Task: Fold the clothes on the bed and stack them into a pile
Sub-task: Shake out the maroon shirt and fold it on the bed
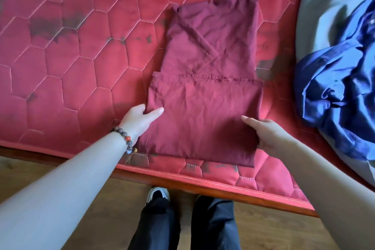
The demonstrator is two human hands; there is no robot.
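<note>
Shirt [205, 91], maroon and partly folded, is lying flat near the front edge of the mattress [67, 50], its ribbed collar pointing away from us and its lower part doubled up over the body, so that a hem line is running across the middle. We are gripping it at both sides of that folded lower part. Our left hand [141, 116] is holding the left edge, thumb lying on top of the cloth and the fingers tucked under or behind the edge, where we cannot see them. Our right hand [265, 132] is holding the right edge near the lower corner, thumb stretched across the top of the fabric and the fingers curling round the border. A bracelet [124, 139] of dark beads with one red bead is sitting on our left wrist.

The mattress is red, quilted in hexagons and marked with dark stains. To the right of the shirt, well apart from it, a blue garment [336, 87] is lying crumpled on a grey sheet [324, 6]. Below the mattress edge a wooden frame [203, 187] is showing, and beneath it we are seeing our dark trousers [182, 227], one shoe [158, 194] and a wooden floor [113, 193].
</note>
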